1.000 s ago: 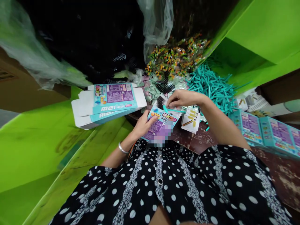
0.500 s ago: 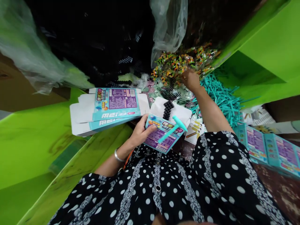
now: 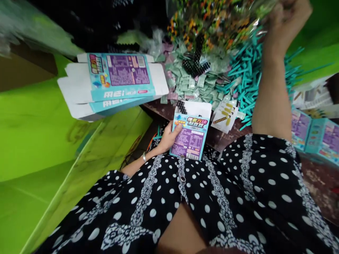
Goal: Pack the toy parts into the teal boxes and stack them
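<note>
My left hand grips a small open carton, teal and purple, against my front, thumb across its printed face. A black studded piece shows in the carton's open top. My right hand is raised at the upper right, fingers curled on the edge of a clear plastic bag; motion smears this part. The bag contains many small orange, green and black pieces. Below my left wrist area, a teal stick-like piece is partly hidden beside the carton.
Flat printed cartons lie stacked at the left. Pale green and pink sachets cover the middle, with a black studded piece on top. Teal sticks are heaped at right. A printed leaflet lies near the carton; filled-out boxes stand at far right.
My right hand has moved up and right from the colourful pieces, drawing at the plastic. The carton is now more upright, and the teal T-shaped piece is off its face. The view has shifted.
</note>
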Motion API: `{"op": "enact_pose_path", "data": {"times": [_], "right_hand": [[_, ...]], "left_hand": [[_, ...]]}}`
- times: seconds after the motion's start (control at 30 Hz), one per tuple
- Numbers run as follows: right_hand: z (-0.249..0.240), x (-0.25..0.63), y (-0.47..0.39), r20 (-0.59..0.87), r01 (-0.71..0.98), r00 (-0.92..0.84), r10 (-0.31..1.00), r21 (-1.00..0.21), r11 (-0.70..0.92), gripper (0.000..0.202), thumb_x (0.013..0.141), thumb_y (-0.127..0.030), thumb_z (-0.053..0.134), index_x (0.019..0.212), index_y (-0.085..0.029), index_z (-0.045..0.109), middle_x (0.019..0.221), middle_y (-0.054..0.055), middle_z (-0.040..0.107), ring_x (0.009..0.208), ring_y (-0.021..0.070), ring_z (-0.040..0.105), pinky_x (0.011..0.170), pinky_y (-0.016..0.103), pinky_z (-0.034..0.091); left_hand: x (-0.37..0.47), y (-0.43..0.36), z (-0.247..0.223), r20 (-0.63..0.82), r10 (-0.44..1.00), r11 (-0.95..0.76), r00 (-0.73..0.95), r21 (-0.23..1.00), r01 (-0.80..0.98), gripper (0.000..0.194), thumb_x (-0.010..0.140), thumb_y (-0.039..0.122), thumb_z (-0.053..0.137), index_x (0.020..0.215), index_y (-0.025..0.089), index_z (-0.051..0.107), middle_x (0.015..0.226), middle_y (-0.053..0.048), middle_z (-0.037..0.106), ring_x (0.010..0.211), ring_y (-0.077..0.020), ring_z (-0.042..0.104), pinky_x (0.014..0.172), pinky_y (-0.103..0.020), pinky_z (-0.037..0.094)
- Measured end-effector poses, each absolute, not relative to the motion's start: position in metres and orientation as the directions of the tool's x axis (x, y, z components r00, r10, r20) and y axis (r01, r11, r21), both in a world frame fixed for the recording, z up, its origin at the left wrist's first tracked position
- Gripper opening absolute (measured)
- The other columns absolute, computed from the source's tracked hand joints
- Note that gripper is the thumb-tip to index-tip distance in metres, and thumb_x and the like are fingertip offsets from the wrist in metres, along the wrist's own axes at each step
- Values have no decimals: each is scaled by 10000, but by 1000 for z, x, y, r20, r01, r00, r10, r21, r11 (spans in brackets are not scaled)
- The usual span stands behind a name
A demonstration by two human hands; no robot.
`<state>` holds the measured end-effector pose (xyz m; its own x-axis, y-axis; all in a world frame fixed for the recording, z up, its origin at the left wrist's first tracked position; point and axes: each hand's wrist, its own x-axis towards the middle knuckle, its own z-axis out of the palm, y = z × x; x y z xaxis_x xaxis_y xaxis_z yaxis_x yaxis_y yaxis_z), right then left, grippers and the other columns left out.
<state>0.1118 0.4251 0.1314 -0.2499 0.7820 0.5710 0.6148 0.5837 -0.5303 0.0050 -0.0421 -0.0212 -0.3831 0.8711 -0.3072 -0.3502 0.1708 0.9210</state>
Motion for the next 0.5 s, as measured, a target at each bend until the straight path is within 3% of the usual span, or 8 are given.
{"op": "enact_pose_path", "data": {"times": [0.07,0.17,0.23,0.3,0.4,0.5], "right_hand": [[136,118,402,456,557,-152,877,-694,457,429,971,31,657,812,-309,449,781,-29,685,599,101,621,606,252,478],[142,129,360,190,464,-211,959,-844,269,350,932,55,647,817,-266,566,564,-95,615,408,71,455,503,243,413],[145,141,340,135,383,-179,975,-903,195,278,877,20,679,847,-252,633,576,-81,660,399,71,459,489,254,406],[146,156,328,116,289,-193,974,-942,169,213,771,-119,799,883,-260,685,652,-48,722,446,98,543,480,282,407],[146,179,320,116,195,-305,945,-964,181,433,575,-399,942,920,-271,713,778,3,769,548,135,616,532,323,430],[147,196,307,161,142,-335,928,-965,219,527,560,-540,960,909,-276,668,780,3,723,585,127,581,619,354,446]], "left_hand": [[12,-44,-26,-306,870,150,-387,911,-384,767,889,870,770,1236,189,698,1259,-123,815,1146,-302,760,1028,-412,601],[15,-42,-24,-290,880,139,-377,915,-380,785,881,881,771,1227,180,695,1268,-136,812,1131,-306,767,1022,-427,610],[13,-40,-19,-258,890,129,-376,933,-337,768,906,867,752,1236,177,693,1270,-140,811,1137,-307,766,1028,-435,613],[9,-38,-12,-212,906,114,-366,956,-272,731,925,839,749,1236,180,691,1254,-133,814,1128,-299,765,1007,-423,619],[1,-33,-3,-152,923,90,-355,979,-185,677,922,791,783,1210,184,690,1218,-120,818,1070,-273,765,944,-389,623],[-7,-22,4,-121,939,82,-322,988,-132,649,915,758,807,1185,179,688,1164,-116,822,1017,-265,768,897,-382,622]]}}
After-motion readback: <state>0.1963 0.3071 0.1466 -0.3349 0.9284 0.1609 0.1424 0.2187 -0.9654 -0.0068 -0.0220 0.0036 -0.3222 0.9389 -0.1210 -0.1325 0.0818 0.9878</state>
